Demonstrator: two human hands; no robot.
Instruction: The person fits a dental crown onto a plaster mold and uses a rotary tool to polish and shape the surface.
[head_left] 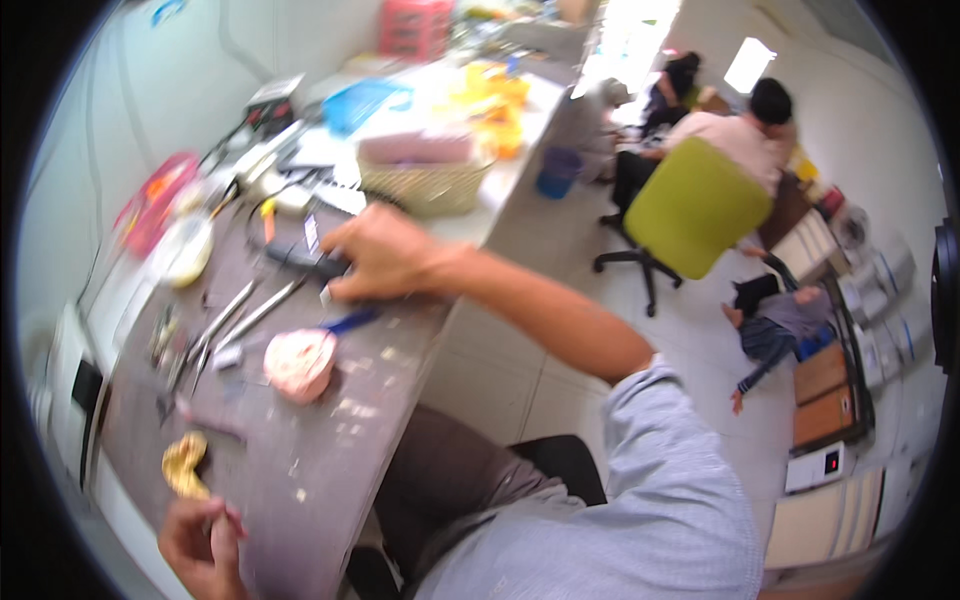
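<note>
At the lower left, my left hand (200,548) is closed in a pinch, with a small pinkish bit at its fingertips too small to name. Just beyond it lies a curved yellow plaster-like piece (184,466). My right hand (385,255) is stretched far across the bench, blurred, its fingers curled down by a black object (300,260); what they hold is hidden. Between the hands sits a rounded pale pink lump (301,366), like a plaster cast. A blue-handled tool (352,320) lies beside it, near my right hand.
Thin metal tools (258,315) lie on the brown bench (290,520). Behind are a woven basket (425,185), a blue tray (365,105) and a pink basket (160,200). Rightward stands a green chair (695,205) with a seated person; another person is on the floor.
</note>
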